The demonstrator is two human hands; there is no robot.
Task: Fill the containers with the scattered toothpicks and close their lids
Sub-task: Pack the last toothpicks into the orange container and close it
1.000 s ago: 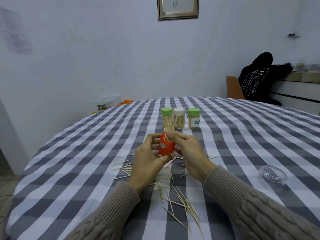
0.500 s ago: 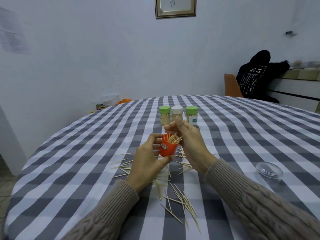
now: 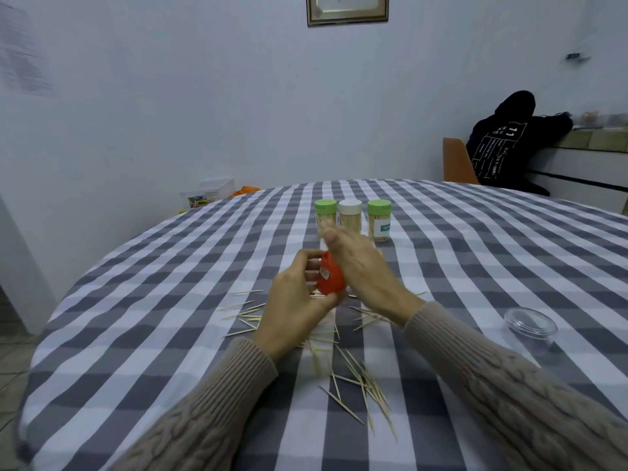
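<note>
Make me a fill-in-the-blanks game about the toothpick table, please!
1. The left hand holds a container coloured ____.
2. At the back stand three closed jars; the middle jar has a ____ lid.
3. The clear lid lies on the table to the person's ____.
4. Loose toothpicks lie on a ____ tablecloth.

Missing words: orange; white; right; checked

The mouth of the small orange plastic container is hidden behind the motion-blurred right hand, so its contents cannot be judged. The framed picture is cut off by the top edge. The label print on the green-lidded clear jar is too small to be read.
</note>
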